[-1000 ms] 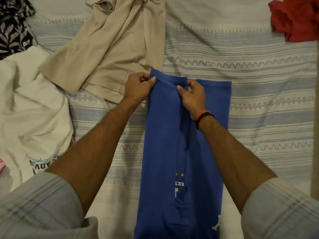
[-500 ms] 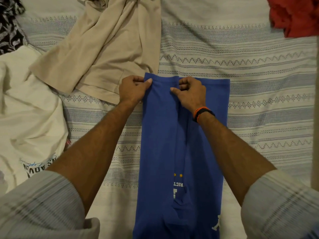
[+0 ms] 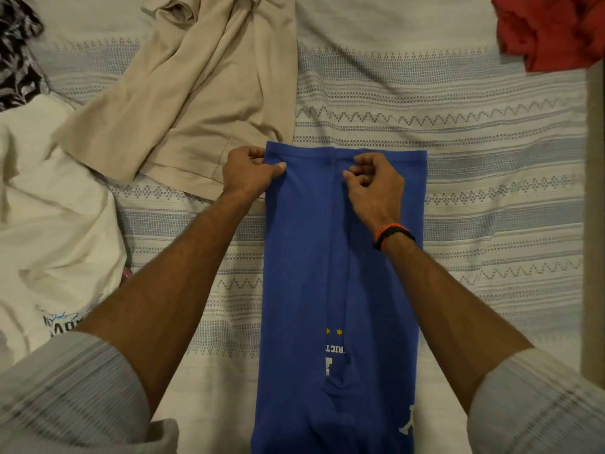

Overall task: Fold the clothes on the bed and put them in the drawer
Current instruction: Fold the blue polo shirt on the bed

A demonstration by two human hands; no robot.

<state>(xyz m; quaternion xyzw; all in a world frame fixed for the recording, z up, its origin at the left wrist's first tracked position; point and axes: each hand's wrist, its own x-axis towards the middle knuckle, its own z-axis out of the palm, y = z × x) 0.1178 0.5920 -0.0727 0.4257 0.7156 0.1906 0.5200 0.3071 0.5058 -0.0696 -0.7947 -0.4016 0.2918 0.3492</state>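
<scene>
A blue T-shirt with white print lies folded into a long strip down the middle of the bed, its far hem away from me. My left hand pinches the far left corner of that hem, thumb on top. My right hand pinches the hem near its middle, fingers curled, an orange and black band on the wrist. A beige garment lies unfolded beyond my left hand. A cream T-shirt with dark print is spread at the left. A red garment is bunched at the far right corner.
The bedspread is white with grey-blue woven bands. A black and white leaf-print cloth lies at the far left. A tan vertical edge runs down the right side of the view.
Both hands have drawn the far hem of the blue T-shirt slightly toward me, keeping their pinch on it. The fold line down the strip looks flatter.
</scene>
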